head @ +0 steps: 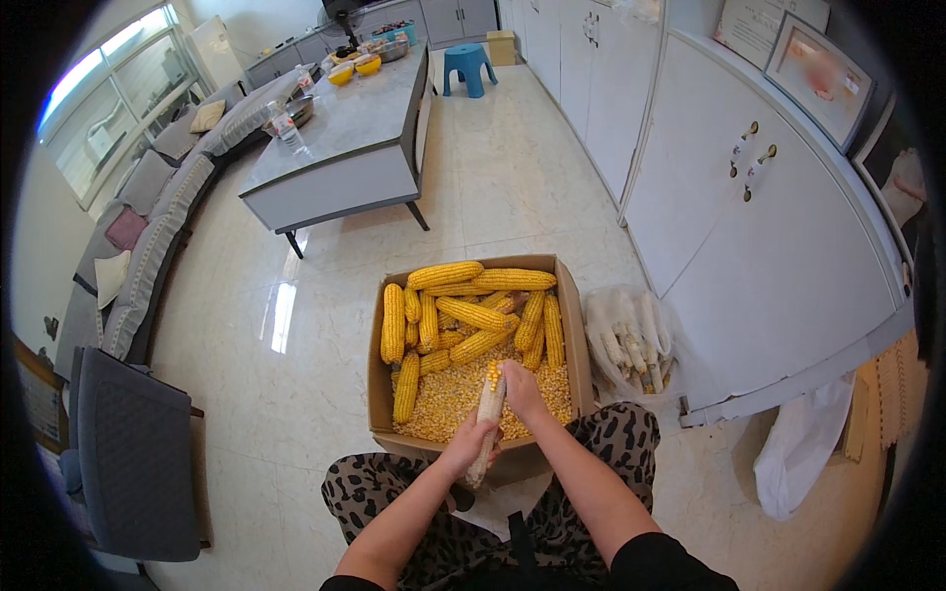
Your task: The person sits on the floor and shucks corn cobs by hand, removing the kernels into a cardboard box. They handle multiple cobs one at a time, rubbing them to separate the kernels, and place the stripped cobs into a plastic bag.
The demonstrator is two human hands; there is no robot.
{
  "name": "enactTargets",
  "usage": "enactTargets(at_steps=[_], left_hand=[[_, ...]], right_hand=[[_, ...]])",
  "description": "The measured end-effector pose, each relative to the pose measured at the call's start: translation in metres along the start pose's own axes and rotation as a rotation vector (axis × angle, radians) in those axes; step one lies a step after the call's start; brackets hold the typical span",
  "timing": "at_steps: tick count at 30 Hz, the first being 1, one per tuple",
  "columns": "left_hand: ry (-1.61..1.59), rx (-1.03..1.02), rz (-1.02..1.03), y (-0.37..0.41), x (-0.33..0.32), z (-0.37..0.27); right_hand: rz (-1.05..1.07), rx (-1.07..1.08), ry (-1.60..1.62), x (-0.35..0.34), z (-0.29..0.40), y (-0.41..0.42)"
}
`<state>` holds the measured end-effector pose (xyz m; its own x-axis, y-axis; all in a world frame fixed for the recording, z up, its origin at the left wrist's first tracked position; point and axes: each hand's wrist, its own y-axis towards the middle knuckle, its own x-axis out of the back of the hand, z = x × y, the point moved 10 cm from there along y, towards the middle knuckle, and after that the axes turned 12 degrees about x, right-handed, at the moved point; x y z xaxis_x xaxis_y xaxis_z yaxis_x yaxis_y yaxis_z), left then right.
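Observation:
My left hand [471, 442] grips the lower part of a corn cob [489, 406] that is mostly stripped to its pale core. Some yellow kernels remain at its upper end, where my right hand [520, 389] presses with its fingers curled round the tip. The cob slants over the near side of an open cardboard box [580, 347] between my knees. Loose corn kernels [443, 402] cover the box's near half. Several full ears of corn [473, 314] lie piled on them at the far side. The fingertips of my right hand are partly hidden.
A clear plastic bag [628, 343] of stripped cobs stands right of the box, by a white cabinet [739, 258]. Ahead is a long coffee table [347, 148] with bowls and bottles; a blue stool [469, 68] stands beyond. A grey chair [137, 458] and a sofa [177, 177] line the left.

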<state>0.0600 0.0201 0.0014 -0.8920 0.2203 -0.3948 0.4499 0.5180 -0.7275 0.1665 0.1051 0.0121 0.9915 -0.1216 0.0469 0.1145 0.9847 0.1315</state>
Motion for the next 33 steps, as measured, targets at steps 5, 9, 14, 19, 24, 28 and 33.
enactTargets(at_steps=[5,9,14,19,24,28,33], left_hand=[[0.061,-0.032,-0.006,-0.001,-0.002,-0.004],[0.156,-0.086,-0.034,-0.001,0.001,-0.004],[0.079,-0.047,-0.016,-0.003,-0.004,-0.008],[0.17,-0.091,-0.038,-0.002,0.0,-0.009],[0.265,-0.116,-0.044,0.0,0.001,-0.007],[0.223,-0.107,-0.071,-0.003,0.001,-0.008],[0.192,-0.117,-0.13,0.001,0.008,-0.009]], right_hand=[[-0.115,0.014,-0.057,0.006,0.002,0.0],[-0.006,-0.105,-0.065,0.003,-0.008,0.001],[-0.091,-0.099,0.034,0.009,-0.021,0.0],[-0.041,-0.088,0.06,0.001,-0.002,0.002],[-0.005,-0.172,0.015,0.008,-0.017,0.003],[-0.005,-0.269,-0.011,0.009,-0.02,-0.001],[0.026,-0.036,-0.194,0.0,0.013,-0.003]])
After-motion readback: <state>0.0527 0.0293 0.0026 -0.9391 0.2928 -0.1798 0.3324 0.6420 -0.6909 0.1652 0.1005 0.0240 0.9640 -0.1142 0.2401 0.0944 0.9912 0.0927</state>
